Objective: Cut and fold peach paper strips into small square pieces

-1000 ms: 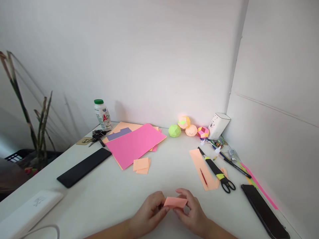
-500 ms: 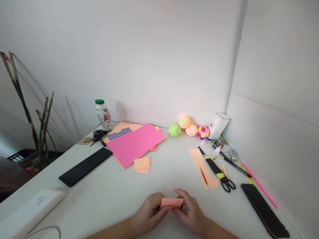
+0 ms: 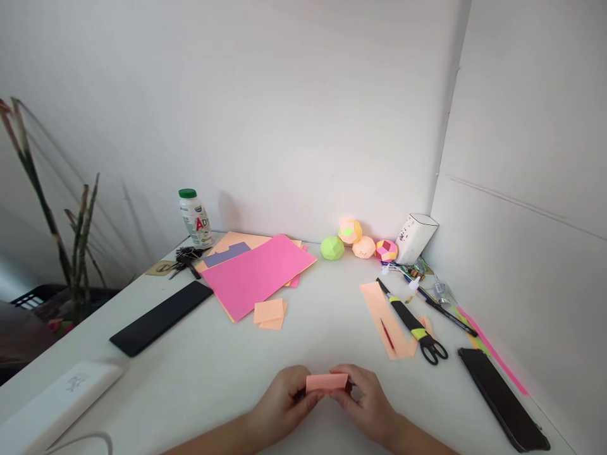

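Between both hands, low in the middle of the head view, is a small folded piece of orange paper (image 3: pixel 327 382). My left hand (image 3: pixel 287 401) pinches its left end, thumb at the lower edge. Its right end is gripped by my right hand (image 3: pixel 367 401), with the thumb below and fingers behind. Farther forward lie small orange paper pieces (image 3: pixel 269 311). To the right, a thin dark red tool (image 3: pixel 387 335) rests on an orange paper strip (image 3: pixel 374 309), beside black and yellow scissors (image 3: pixel 411 323).
Pink sheets (image 3: pixel 258 272), keys (image 3: pixel 188 256) and a bottle (image 3: pixel 195 218) stand back left. Several paper polyhedra (image 3: pixel 332 248) and a white box (image 3: pixel 417 239) line the wall. A black slab (image 3: pixel 162 318), white device (image 3: pixel 59 407) and phone (image 3: pixel 502 398) lie at the sides.
My right hand's fingers have closed down onto the paper's right end. The folded paper is now more level.
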The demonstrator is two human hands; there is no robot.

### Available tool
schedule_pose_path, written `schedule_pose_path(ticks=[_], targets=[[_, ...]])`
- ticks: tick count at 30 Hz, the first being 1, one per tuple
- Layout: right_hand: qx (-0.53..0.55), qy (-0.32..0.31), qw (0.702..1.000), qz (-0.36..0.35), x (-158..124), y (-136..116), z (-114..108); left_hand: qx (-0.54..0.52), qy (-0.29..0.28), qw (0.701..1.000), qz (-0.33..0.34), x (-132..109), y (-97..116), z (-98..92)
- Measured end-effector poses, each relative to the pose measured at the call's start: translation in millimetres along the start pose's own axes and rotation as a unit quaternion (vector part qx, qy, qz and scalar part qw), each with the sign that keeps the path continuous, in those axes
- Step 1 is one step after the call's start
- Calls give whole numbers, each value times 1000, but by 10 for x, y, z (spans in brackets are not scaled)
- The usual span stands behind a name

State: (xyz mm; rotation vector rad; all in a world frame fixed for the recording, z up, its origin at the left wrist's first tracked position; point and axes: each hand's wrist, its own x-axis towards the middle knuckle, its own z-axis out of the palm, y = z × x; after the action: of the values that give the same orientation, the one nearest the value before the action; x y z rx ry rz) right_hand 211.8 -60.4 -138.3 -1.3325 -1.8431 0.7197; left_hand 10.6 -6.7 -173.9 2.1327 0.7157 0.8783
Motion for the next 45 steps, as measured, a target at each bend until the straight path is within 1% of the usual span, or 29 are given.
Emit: schedule_pose_path(ticks=[3,7,12,15,17,19,21,24,25,27,29,31,34,38,42,45], targets=[[-1,0,1000,-1,-1,-8,-8,15,4,1000,10,2,-1,-3],[6,-1,1000,-4,5,-16,-26,42,23,999,24,8,16,-27],[18,1,1000,11,12,-16,-40,58,40,996,51,19,74,-75],[4,-1,1000,11,10,-7,-28,75,52,994,61,19,102,-93],[-26,2,1000,-8,8,14,-18,94,67,991,68,22,107,-111],[-63,13,997,-33,16,58,-26,118,95,986,70,37,91,-151],[-98,36,994,-40,39,133,-69,152,140,977,60,73,43,-227],[-158,92,983,-17,104,286,-225,224,222,949,31,155,-88,-400],[-185,111,976,-7,131,339,-297,250,240,938,26,181,-141,-466],[-241,142,960,18,179,438,-450,300,256,919,19,221,-242,-592],[-294,161,941,49,214,520,-588,345,256,903,7,239,-327,-690],[-339,169,922,81,233,587,-684,383,249,890,-5,239,-391,-742],[-385,160,902,115,244,664,-742,420,222,880,-8,227,-463,-729],[-416,140,888,137,250,730,-746,437,174,882,7,213,-518,-632],[-424,133,884,145,253,761,-762,435,140,889,29,191,-503,-557],[-425,135,883,149,250,775,-777,418,78,903,64,163,-484,-506]])
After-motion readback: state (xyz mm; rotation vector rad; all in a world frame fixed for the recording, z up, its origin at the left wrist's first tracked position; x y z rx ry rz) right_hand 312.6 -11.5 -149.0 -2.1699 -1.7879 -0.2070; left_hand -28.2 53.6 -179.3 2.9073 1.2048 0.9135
